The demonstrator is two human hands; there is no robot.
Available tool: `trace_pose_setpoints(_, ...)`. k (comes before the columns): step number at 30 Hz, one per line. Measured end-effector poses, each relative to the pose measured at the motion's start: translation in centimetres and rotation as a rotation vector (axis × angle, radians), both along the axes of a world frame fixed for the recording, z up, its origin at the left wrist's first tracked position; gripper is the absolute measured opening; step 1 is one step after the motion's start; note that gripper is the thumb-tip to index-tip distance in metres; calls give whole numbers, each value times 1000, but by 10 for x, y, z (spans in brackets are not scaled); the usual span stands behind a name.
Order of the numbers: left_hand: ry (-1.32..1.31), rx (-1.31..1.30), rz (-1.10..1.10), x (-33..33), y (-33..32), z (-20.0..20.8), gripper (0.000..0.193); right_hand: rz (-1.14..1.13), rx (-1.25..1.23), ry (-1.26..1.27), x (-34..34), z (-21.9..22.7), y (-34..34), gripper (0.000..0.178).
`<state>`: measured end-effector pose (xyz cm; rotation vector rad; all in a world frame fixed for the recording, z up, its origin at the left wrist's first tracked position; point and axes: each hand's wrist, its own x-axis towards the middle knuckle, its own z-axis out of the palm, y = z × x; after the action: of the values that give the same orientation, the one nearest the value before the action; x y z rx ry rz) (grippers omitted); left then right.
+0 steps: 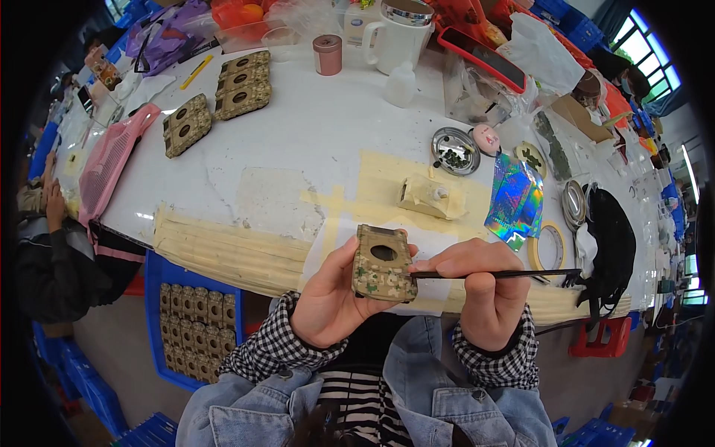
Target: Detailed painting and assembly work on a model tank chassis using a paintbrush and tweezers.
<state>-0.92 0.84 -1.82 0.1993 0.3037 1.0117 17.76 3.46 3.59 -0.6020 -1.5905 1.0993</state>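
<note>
Left grip (324,305): closed around the camouflage piece (386,279), my thumb along its left side, my other fingers partly hidden beneath it.
Right grip (484,287): pinching a thin dark stick (529,273) between thumb and fingers, my fingertips just beside the piece's right edge.
Camouflage piece: held in front of me above the near edge of the table (313,141), its face with a large oval hole turned up toward me, green patches on its lower part.
Thin dark stick: lying roughly level, its left end at the piece's right edge; whether the two touch, I cannot tell.
Tape-covered block (428,197): on the table just beyond my grips, on a patch of pale yellow tape.
Metal dish (439,143): beyond the block, with small dark green bits inside; a pink round item (486,139) sits at its right.
Shiny iridescent sheet (515,197): to the right of the block, near a yellow tape roll (533,252).
Far left of the table: two more camouflage parts (257,80), with a yellow pencil (196,72) near them.
Blue tray (197,270): below the table edge on my left, carrying rows of similar pieces (197,328).
</note>
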Motion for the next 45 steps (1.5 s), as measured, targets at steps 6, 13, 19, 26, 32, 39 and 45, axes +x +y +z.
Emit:
trace_pose_setpoints(6, 7, 6, -1, 0, 0, 1, 58, -4, 15, -7, -1, 0, 1, 24)
trace_pose_setpoints(13, 15, 3, 2, 0, 0, 0, 58, -2, 16, -34, 1, 0, 1, 24)
trace_pose_setpoints(19, 8, -2, 8, 1, -1, 0, 58, -1, 15, -14, 1, -2, 0, 24)
trace_pose_setpoints(26, 17, -8, 10, 1, -1, 0, 58, 13, 18, -33, 2, -2, 2, 22)
trace_pose_setpoints(32, 18, -8, 11, 2, -1, -1, 58, 12, 11, -34, 2, -3, 1, 20)
trace_pose_setpoints(39, 18, -14, 8, 2, -1, -1, 59, 15, -8, -16, 3, -5, 0, 21)
trace_pose_setpoints(45, 31, -10, 9, 2, -1, 0, 59, 14, -1, -18, 2, -6, 1, 21)
